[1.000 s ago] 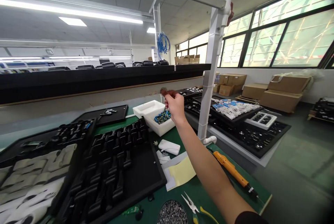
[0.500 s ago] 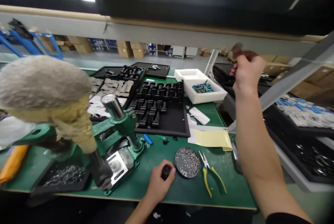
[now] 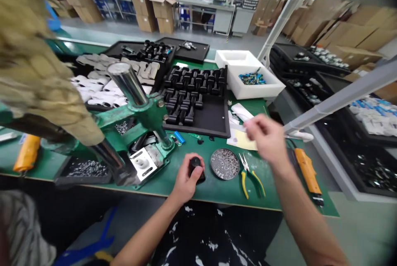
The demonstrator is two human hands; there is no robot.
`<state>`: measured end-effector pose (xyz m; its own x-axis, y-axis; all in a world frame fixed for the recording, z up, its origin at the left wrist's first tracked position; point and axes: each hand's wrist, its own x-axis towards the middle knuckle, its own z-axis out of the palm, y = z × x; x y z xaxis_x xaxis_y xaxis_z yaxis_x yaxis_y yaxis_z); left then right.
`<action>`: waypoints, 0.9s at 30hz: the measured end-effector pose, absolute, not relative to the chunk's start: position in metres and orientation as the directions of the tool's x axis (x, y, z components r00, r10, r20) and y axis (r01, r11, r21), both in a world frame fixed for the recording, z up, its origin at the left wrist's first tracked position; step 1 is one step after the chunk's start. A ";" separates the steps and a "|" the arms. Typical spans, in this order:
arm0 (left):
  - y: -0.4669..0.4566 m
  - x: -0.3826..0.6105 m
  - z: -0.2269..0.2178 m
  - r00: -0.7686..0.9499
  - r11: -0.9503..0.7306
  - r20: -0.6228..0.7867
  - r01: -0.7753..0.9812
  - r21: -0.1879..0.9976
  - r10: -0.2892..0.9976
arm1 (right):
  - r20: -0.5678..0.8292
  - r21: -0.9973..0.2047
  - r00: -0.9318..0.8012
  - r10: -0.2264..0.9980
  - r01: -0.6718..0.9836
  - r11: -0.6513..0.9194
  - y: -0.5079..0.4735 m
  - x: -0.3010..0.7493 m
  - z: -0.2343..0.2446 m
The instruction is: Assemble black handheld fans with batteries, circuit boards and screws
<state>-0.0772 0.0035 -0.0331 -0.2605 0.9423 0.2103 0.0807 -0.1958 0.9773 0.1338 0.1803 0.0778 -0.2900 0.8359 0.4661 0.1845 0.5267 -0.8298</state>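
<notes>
On the green bench near its front edge, my left hand (image 3: 187, 179) is closed round a black plastic part (image 3: 195, 161) with a rounded top; its lower portion is mostly hidden by the fingers. My right hand (image 3: 268, 140) is raised over the yellow paper (image 3: 243, 140), blurred, its fingers curled together; whatever may be between them does not show. Between the hands lies a round dish (image 3: 225, 164) of small metal screws. Yellow-and-green needle-nose pliers (image 3: 245, 173) lie open just right of the dish.
A green hand press (image 3: 149, 113) stands on the left, its wrapped lever close to the camera. Behind are a tray (image 3: 214, 119) of black housings and a white foam box (image 3: 257, 90). An orange electric screwdriver (image 3: 307, 171) lies right, near a slanting grey post (image 3: 341, 98).
My right hand has come down from the overhead shelf edge to above the yellow paper. My left hand keeps its hold on the black part. The view has tilted downward.
</notes>
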 end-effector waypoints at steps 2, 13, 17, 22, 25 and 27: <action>0.005 -0.076 -0.022 -0.276 -0.299 0.324 0.129 0.946 0.905 | 0.274 -0.895 -0.508 0.817 0.177 0.410 0.134 0.119 0.037; 0.013 -0.070 0.010 -0.125 -0.528 0.574 0.274 0.804 0.809 | 0.146 -0.989 -0.502 0.852 -0.079 0.123 0.060 0.107 -0.006; 0.013 -0.066 0.002 -0.109 -0.467 0.496 0.214 0.858 0.861 | 0.147 -0.981 -0.498 0.855 0.034 0.189 0.079 0.120 -0.005; 0.005 -0.066 -0.027 -0.111 -0.232 0.239 0.075 0.970 0.965 | 0.135 -0.847 -0.316 0.939 0.455 0.275 0.159 0.148 -0.027; 0.005 -0.068 -0.044 -0.153 -0.107 0.107 0.011 0.994 0.982 | 0.099 -0.758 -0.306 0.947 0.593 0.271 0.207 0.162 -0.046; 0.008 -0.068 -0.054 -0.220 -0.062 0.051 -0.046 0.997 0.974 | 0.060 -0.712 -0.343 0.937 0.643 0.281 0.223 0.165 -0.057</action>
<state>-0.0685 0.0079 -0.0544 -0.2202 0.9741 0.0507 -0.0463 -0.0624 0.9970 0.1654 0.2231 -0.0565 -0.3435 0.9373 0.0598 0.6435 0.2812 -0.7119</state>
